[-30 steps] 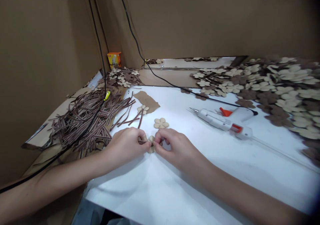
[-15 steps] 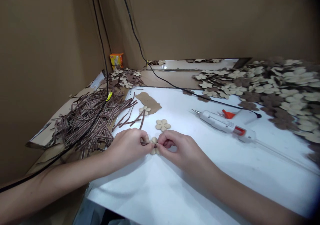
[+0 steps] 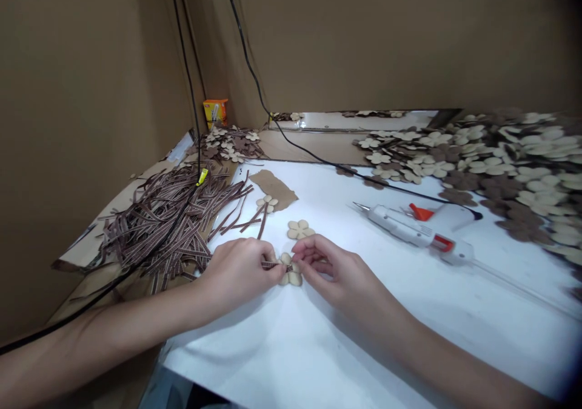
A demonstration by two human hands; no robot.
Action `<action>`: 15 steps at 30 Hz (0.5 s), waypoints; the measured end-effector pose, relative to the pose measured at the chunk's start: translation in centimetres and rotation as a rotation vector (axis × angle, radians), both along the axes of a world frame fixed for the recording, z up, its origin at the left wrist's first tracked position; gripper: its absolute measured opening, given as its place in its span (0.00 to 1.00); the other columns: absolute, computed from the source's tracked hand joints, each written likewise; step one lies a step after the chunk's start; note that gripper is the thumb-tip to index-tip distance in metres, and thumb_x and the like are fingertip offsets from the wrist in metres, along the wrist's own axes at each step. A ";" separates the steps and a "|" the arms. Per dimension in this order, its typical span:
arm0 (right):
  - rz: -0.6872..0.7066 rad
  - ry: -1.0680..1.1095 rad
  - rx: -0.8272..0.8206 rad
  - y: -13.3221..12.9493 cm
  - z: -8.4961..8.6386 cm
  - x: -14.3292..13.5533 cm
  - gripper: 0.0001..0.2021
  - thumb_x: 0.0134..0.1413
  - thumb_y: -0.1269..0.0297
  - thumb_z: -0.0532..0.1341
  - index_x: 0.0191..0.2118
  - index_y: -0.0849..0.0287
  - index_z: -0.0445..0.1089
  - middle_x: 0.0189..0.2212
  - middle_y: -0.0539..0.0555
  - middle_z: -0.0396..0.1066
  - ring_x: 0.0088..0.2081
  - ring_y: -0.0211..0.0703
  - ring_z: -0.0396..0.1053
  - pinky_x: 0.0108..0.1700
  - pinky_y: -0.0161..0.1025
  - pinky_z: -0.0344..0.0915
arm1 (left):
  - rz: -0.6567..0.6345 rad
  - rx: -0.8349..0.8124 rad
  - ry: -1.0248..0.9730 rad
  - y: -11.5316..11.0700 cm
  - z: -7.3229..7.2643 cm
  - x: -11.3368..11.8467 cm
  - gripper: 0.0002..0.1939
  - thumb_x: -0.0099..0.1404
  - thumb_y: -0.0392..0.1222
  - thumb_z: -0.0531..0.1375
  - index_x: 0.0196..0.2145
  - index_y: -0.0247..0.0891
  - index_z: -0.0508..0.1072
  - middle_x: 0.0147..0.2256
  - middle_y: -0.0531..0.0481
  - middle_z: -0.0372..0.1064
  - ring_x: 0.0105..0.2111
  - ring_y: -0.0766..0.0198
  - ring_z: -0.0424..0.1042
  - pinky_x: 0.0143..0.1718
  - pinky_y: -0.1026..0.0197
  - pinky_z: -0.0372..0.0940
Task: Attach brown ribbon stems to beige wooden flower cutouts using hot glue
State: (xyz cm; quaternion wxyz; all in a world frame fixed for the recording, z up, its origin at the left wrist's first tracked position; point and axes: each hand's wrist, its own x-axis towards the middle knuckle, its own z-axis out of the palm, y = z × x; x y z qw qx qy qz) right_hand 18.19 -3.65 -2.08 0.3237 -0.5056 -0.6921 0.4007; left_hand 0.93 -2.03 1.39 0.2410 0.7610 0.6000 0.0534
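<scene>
- Farthest left, the heap of brown ribbon strips (image 3: pixel 159 224) lies tangled, with a black cable (image 3: pixel 197 124) running across it; a strip tugged out carelessly could drag its neighbours or snag on that cable.
- The left hand (image 3: pixel 248 268) has thumb and forefinger pinched together on one ribbon strip (image 3: pixel 270 265). If that pinch slackens or twists, the strip would probably slip out of line.
- The cream flower (image 3: pixel 294 278) sits on the white board (image 3: pixel 282 342) between both hands, the strip's end reaching over its middle — it is small and light, so a sideways pull on the ribbon could turn or shift it.
- A second cream flower (image 3: pixel 300 229) lies just beyond, close to the right knuckles; a careless lift might knock it.
- The right hand (image 3: pixel 325 269) has its fingertips at the flower's right side, fingers curled (whether they grip anything, I cannot tell). Pressing off-centre there could set the strip crooked.
- The glue gun (image 3: pixel 404 226) rests further right, its metal tip towards the hands; should it be hot, a blind reach might mean a burn.
- Farthest right, the flower pile (image 3: pixel 504 160) is stacked loosely, and a brushing forearm could spill it.
</scene>
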 end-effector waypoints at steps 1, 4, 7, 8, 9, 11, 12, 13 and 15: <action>-0.005 -0.030 0.033 -0.2 0.1 0.2 0.05 0.56 0.68 0.51 0.36 0.55 0.63 0.31 0.50 0.70 0.33 0.40 0.69 0.34 0.38 0.69 | -0.003 0.003 0.001 0.0 0.0 0.0 0.13 0.55 0.49 0.55 0.19 0.40 0.66 0.18 0.58 0.60 0.22 0.68 0.57 0.23 0.65 0.45; 0.051 -0.206 0.331 -0.7 0.4 1.1 0.11 0.55 0.74 0.50 0.40 0.56 0.66 0.37 0.54 0.70 0.39 0.43 0.69 0.39 0.41 0.69 | -0.005 0.006 0.003 0.0 0.0 -0.2 0.12 0.55 0.49 0.55 0.20 0.41 0.67 0.19 0.57 0.62 0.22 0.68 0.58 0.24 0.65 0.45; 0.210 -0.419 0.684 -1.0 0.3 1.8 0.20 0.51 0.80 0.48 0.47 0.59 0.67 0.45 0.59 0.67 0.48 0.47 0.65 0.45 0.45 0.68 | -0.006 0.012 -0.010 0.1 -0.2 -0.3 0.12 0.55 0.50 0.55 0.21 0.42 0.68 0.19 0.57 0.64 0.23 0.68 0.59 0.24 0.65 0.45; 0.248 -0.477 0.757 -1.1 0.3 1.9 0.21 0.51 0.81 0.48 0.48 0.60 0.67 0.47 0.60 0.67 0.49 0.48 0.64 0.45 0.45 0.68 | -0.007 0.014 -0.013 0.1 -0.3 -0.3 0.12 0.55 0.50 0.55 0.20 0.41 0.68 0.19 0.58 0.64 0.22 0.68 0.59 0.23 0.66 0.45; 0.274 -0.524 0.811 -1.0 0.2 2.0 0.22 0.50 0.82 0.48 0.49 0.62 0.67 0.47 0.61 0.67 0.50 0.49 0.63 0.45 0.45 0.68 | -0.007 0.015 -0.015 0.1 -0.4 -0.3 0.13 0.55 0.50 0.55 0.20 0.41 0.68 0.19 0.58 0.63 0.22 0.68 0.59 0.23 0.66 0.45; 0.304 -0.590 0.894 -0.9 0.0 2.0 0.19 0.52 0.81 0.50 0.48 0.66 0.68 0.46 0.63 0.68 0.49 0.50 0.63 0.45 0.45 0.69 | -0.004 0.015 -0.017 0.1 -0.4 -0.3 0.13 0.55 0.50 0.55 0.19 0.41 0.67 0.18 0.58 0.62 0.21 0.68 0.58 0.23 0.66 0.45; 0.321 -0.617 0.933 -0.9 -0.1 2.1 0.18 0.53 0.80 0.50 0.47 0.68 0.69 0.45 0.63 0.69 0.49 0.51 0.64 0.45 0.45 0.69 | -0.003 0.016 -0.019 0.0 -0.5 -0.3 0.13 0.55 0.50 0.55 0.19 0.41 0.66 0.17 0.58 0.61 0.21 0.69 0.58 0.23 0.66 0.45; 0.342 -0.644 0.970 -0.8 -0.1 2.1 0.16 0.55 0.79 0.51 0.47 0.70 0.69 0.45 0.63 0.69 0.48 0.52 0.64 0.46 0.45 0.68 | -0.004 0.015 -0.024 0.0 -0.4 -0.2 0.13 0.55 0.49 0.55 0.19 0.40 0.66 0.17 0.58 0.61 0.21 0.69 0.57 0.23 0.66 0.46; 0.386 -0.708 1.040 -0.7 -0.2 2.2 0.15 0.56 0.77 0.52 0.48 0.73 0.68 0.45 0.63 0.70 0.47 0.54 0.64 0.47 0.48 0.67 | -0.010 0.012 -0.039 0.1 -0.4 -0.3 0.14 0.56 0.49 0.55 0.18 0.40 0.67 0.17 0.58 0.60 0.21 0.69 0.57 0.23 0.66 0.46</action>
